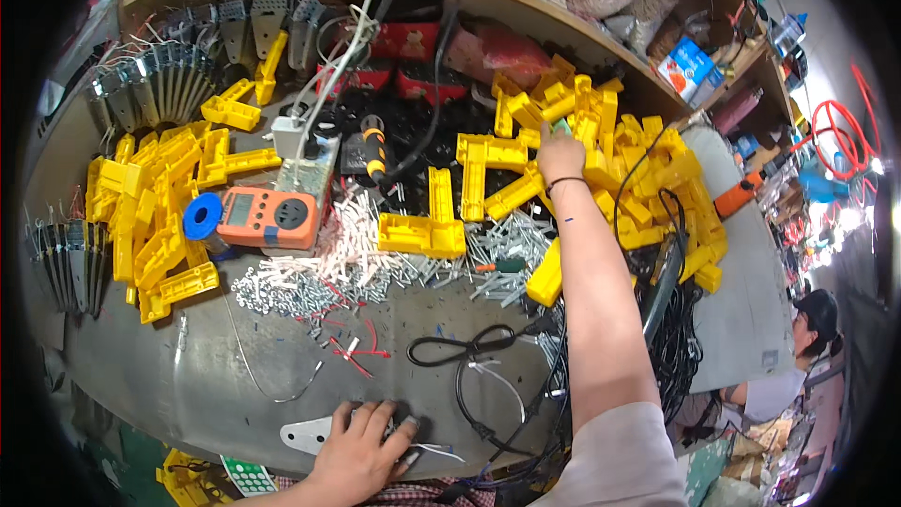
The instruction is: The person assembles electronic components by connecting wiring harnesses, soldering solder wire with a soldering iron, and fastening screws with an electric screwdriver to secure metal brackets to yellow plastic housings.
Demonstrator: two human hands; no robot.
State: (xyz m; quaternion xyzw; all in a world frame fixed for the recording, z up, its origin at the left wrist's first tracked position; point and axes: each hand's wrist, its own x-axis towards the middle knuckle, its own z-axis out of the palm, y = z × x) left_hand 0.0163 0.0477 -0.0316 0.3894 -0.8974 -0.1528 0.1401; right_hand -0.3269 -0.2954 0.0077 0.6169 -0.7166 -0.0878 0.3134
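Note:
My left hand (361,451) rests at the table's near edge. Its fingers curl over a silvery metal plate (305,435) with holes; the rest of the plate is hidden under the palm, and a thin white wire (439,453) sticks out beside the thumb. My right arm stretches far across the table. At its end, my right hand (561,156) reaches into a heap of yellow plastic housings (648,169), its fingertips among them. A small greenish spot shows by those fingers, too small to name. Whether they grip a housing I cannot tell.
An orange meter (269,217) stands beside a blue tape roll (202,216). White sleeves (343,244) and screws (511,249) lie in piles. More yellow housings (155,207) and metal plates (155,84) line the left. Black cables (469,347) lie near my right arm. A person (788,376) sits at right.

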